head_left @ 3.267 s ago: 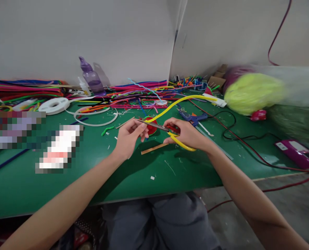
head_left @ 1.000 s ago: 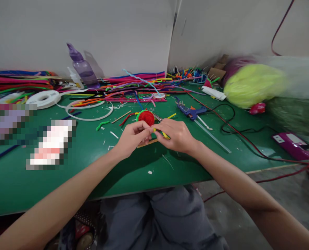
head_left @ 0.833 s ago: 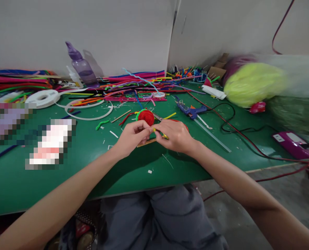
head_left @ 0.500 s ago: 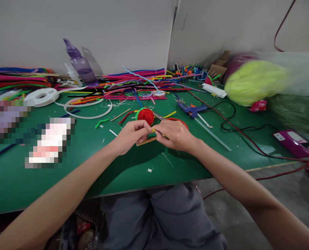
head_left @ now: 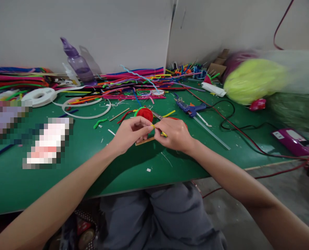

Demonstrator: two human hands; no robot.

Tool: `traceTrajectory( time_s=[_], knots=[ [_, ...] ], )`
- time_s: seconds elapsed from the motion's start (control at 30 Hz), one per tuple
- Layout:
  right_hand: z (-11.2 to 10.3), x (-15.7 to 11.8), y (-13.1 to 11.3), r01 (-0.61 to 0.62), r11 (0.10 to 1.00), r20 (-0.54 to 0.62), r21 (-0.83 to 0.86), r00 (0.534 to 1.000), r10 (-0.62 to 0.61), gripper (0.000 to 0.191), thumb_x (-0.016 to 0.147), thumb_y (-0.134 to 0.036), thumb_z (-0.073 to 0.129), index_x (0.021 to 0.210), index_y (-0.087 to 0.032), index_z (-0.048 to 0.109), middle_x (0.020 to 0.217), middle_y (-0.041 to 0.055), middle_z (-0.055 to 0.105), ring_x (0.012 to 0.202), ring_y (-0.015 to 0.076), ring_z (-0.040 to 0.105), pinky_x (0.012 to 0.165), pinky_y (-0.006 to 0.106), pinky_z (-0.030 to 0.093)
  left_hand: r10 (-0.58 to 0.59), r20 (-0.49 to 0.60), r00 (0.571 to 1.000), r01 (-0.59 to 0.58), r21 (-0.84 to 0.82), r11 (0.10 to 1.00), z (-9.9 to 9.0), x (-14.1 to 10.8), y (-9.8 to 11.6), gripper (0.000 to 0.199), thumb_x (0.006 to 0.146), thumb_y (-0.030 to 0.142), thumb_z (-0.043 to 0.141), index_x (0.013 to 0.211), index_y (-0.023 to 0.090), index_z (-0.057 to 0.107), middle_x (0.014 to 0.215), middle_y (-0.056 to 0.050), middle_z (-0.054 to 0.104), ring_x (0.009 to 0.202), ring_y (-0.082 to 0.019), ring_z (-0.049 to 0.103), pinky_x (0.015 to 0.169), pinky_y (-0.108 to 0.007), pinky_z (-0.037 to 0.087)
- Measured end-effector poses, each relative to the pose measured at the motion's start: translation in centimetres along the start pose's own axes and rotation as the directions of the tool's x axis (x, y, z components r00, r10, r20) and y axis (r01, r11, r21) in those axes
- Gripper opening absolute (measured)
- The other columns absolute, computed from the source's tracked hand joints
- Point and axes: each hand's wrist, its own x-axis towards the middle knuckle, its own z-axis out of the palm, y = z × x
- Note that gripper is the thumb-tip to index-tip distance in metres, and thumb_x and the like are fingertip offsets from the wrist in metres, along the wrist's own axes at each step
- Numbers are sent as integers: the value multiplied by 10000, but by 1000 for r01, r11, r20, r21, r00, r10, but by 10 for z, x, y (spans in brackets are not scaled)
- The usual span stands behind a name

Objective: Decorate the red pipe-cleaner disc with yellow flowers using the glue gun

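Note:
My left hand (head_left: 132, 133) and my right hand (head_left: 173, 134) meet above the green table, their fingertips pinched on a short yellow pipe cleaner (head_left: 152, 126). Most of it is hidden by my fingers; a yellow bit shows under the right hand too. Just behind the hands lies a round red fuzzy piece (head_left: 144, 114) with a green edge. Scissors (head_left: 157, 116) lie beside it, partly covered by my right hand. Below my fingers is a thin wooden stick (head_left: 145, 140). A yellow pipe cleaner piece (head_left: 169, 113) rests behind the right hand.
A blue glue gun (head_left: 190, 107) with a clear glue stick lies to the right, its cord trailing away. Pipe cleaners (head_left: 133, 80) pile along the wall near a purple bottle (head_left: 82, 67). A white ribbon roll (head_left: 40, 97) lies left; a purple box (head_left: 293, 142) sits at right.
Both hands stay together on the yellow pipe cleaner, with the fingers slightly shifted. More yellow shows under my right hand. The whole view has moved a little.

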Motion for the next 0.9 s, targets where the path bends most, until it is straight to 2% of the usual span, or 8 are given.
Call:
traceTrajectory(
  time_s=[0.17, 0.33, 0.47, 0.6, 0.7, 0.9],
  knots=[
    [2, -1, -3, 5, 1000, -62, -14, 998, -5, 285, 919, -180, 398, 744, -164, 622, 637, 37, 614, 615, 139, 531, 563, 283, 344, 88, -33, 996, -86, 46, 995, 3, -1, -1, 255, 690, 286, 787, 884, 168, 671, 724, -13, 662, 517, -85, 550, 422, -192, 416],
    [3, -1, -3, 9, 998, -98, 57, 995, -4, 262, 916, -159, 410, 768, -148, 626, 666, 48, 635, 635, 143, 551, 587, 275, 372, 206, -117, 972, -188, 145, 971, 6, -3, -4, 162, 735, 293, 752, 797, 164, 676, 706, -5, 660, 479, -71, 516, 439, -203, 417],
    [0, 1, -3, -78, 955, -6, 287, 997, 83, 230, 908, -171, 404, 765, -161, 584, 705, 43, 621, 656, 134, 530, 641, 263, 396, 424, -100, 900, -364, 361, 859, 5, -5, -3, 113, 775, 265, 728, 848, 180, 715, 850, -39, 689, 761, -129, 622, 616, -214, 492],
    [-4, 4, -5, -179, 843, 91, 507, 984, 154, 278, 917, -194, 407, 649, -175, 481, 590, -18, 480, 562, 94, 444, 583, 232, 342, 582, -13, 813, -498, 502, 707, 2, -6, -3, 89, 812, 203, 684, 881, 178, 734, 861, -42, 700, 781, -124, 632, 612, -203, 485],
    [-5, 6, -6, -226, 795, 122, 563, 974, 191, 309, 917, -215, 427, 616, -168, 477, 559, -33, 451, 529, 78, 427, 562, 222, 316, 658, 27, 752, -554, 567, 610, 1, -5, -4, 91, 818, 153, 670, 874, 170, 740, 849, -42, 708, 758, -113, 638, 607, -198, 483],
    [-3, 6, -6, -287, 769, 176, 572, 958, 226, 304, 851, -164, 411, 570, -153, 527, 527, -24, 485, 501, 73, 409, 554, 228, 306, 716, 59, 695, -591, 614, 523, 1, -4, -10, 87, 833, 161, 673, 873, 183, 747, 835, -39, 723, 762, -118, 656, 674, -226, 512]
  ],
)
